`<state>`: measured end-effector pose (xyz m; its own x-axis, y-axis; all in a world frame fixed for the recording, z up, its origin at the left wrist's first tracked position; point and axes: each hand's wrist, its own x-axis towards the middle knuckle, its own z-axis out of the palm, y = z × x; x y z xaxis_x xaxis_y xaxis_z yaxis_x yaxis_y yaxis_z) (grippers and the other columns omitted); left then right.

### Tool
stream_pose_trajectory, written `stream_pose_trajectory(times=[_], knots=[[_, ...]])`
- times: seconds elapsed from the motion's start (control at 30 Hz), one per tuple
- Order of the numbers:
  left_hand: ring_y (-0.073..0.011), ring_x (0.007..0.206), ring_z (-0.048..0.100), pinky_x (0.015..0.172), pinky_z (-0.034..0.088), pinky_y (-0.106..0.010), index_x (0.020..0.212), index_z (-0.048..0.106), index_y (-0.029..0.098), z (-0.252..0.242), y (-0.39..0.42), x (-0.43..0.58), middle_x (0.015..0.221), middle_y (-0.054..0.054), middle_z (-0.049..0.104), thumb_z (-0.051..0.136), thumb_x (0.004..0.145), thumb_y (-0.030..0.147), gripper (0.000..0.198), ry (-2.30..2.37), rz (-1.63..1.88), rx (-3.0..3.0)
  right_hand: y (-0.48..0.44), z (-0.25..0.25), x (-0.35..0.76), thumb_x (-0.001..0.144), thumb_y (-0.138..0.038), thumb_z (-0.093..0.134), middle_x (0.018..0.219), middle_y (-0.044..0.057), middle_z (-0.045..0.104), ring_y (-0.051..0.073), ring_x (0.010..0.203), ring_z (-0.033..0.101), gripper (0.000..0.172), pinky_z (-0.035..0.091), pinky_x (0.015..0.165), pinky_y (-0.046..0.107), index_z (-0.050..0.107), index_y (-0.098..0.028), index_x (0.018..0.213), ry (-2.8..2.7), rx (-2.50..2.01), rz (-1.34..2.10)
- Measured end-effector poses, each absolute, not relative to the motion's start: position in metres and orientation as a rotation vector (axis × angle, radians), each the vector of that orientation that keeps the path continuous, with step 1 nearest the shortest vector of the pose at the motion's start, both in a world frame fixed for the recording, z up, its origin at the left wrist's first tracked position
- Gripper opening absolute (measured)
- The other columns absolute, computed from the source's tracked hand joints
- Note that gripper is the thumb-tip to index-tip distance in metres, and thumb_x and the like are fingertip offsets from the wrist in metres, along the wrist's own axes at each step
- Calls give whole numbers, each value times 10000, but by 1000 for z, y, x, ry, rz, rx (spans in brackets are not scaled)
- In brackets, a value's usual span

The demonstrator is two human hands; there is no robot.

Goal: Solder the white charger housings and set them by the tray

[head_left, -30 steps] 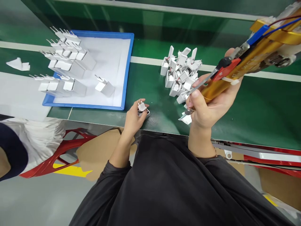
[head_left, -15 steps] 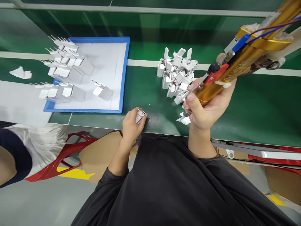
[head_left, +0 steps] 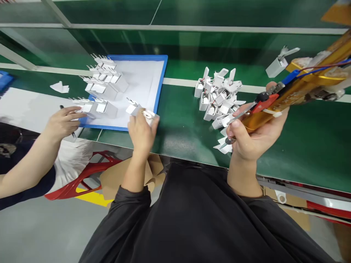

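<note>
Head view, starting at the left: a co-worker's hand (head_left: 62, 122) rests at the near-left corner of the blue tray (head_left: 162, 78), well left of the grip, touching the front row of standing chargers (head_left: 102, 84). The person's left hand (head_left: 140, 130) is closed around one white charger (head_left: 148, 115), which is blurred and sits over the tray's near-right edge, just right of a lone charger (head_left: 132, 108). As I judge it, a careless swing here could topple that neighbour or bump the other hand. Right of the grip lies a pile of open housings (head_left: 218, 98). The right hand (head_left: 255, 137) is wrapped fully round a gold tool (head_left: 285, 95). Its tip (head_left: 228, 140) hangs just beside the pile, so a drift could scatter or mar parts.
</note>
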<state>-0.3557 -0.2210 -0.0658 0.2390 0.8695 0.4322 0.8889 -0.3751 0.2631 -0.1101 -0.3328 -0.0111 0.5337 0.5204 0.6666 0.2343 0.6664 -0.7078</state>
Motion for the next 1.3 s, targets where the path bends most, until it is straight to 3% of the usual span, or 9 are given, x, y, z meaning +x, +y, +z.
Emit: stream_pose_trajectory(times=[0.2, 0.33, 0.5, 0.67, 0.8, 0.93, 1.07, 1.17, 1.3], knots=[[-422, 1116, 472, 951, 356, -547, 1302, 523, 61, -63, -169, -391, 1165, -250, 556, 539, 865, 483, 608, -1736, -602, -2398, -336, -20, -102, 693, -146, 748, 835, -17, 620, 75, 454, 500, 489, 383, 337, 181, 568, -322, 1112, -1039, -858, 272], [-453, 1204, 395, 986, 301, -607, 1457, 373, 92, -56, -174, -383, 1363, -278, 412, 601, 819, 467, 774, -1692, -755, -2317, -339, -25, -96, 700, -150, 739, 817, -18, 614, 70, 412, 472, 506, 358, 307, 180, 561, -325, 1141, -1042, -879, 267], [-377, 1319, 375, 1106, 276, -544, 1445, 382, 155, -43, -157, -305, 1437, -198, 412, 618, 807, 378, 716, -1391, -942, -2703, -345, -27, -89, 708, -143, 724, 824, -9, 611, 69, 391, 455, 497, 361, 294, 184, 557, -313, 1145, -1048, -930, 259], [-368, 1446, 275, 1109, 339, -499, 1544, 153, 199, -55, -102, -202, 1566, -180, 281, 655, 749, 227, 941, -967, -553, -3270, -350, -28, -85, 727, -131, 711, 849, -5, 614, 59, 394, 448, 444, 368, 313, 185, 554, -282, 1113, -1052, -940, 265], [-366, 1311, 483, 914, 496, -430, 1551, 113, 319, -63, -84, -168, 1514, -152, 383, 598, 800, 217, 900, -983, -313, -3288, -356, -28, -83, 749, -126, 708, 875, 4, 616, 66, 451, 485, 411, 398, 368, 190, 546, -260, 1102, -1012, -995, 335], [-289, 1045, 644, 834, 514, -361, 1535, 220, 270, -56, -86, -181, 1254, -107, 628, 556, 800, 200, 811, -1061, -505, -3236, -359, -28, -79, 746, -130, 720, 882, 8, 615, 72, 470, 499, 427, 400, 385, 195, 554, -264, 1115, -994, -986, 339], [-219, 864, 678, 775, 523, -306, 1532, 224, 248, -38, -115, -235, 1198, -78, 674, 573, 810, 232, 802, -1156, -717, -3171, -359, -29, -78, 728, -137, 736, 856, 13, 608, 80, 471, 497, 470, 393, 371, 198, 567, -276, 1144, -1001, -984, 317], [-200, 866, 693, 721, 538, -272, 1546, 180, 271, -34, -165, -287, 1224, -65, 678, 586, 847, 273, 809, -1172, -730, -3119, -357, -29, -79, 720, -143, 741, 847, 12, 605, 87, 478, 508, 490, 400, 369, 201, 573, -288, 1157, -1004, -970, 312], [-202, 1042, 684, 722, 558, -248, 1454, 403, 336, -55, -240, -338, 1376, -51, 593, 538, 914, 264, 562, -1040, -658, -3009, -354, -25, -84, 713, -131, 740, 848, 9, 614, 86, 480, 515, 532, 400, 362, 194, 572, -302, 1187, -1019, -918, 318]])
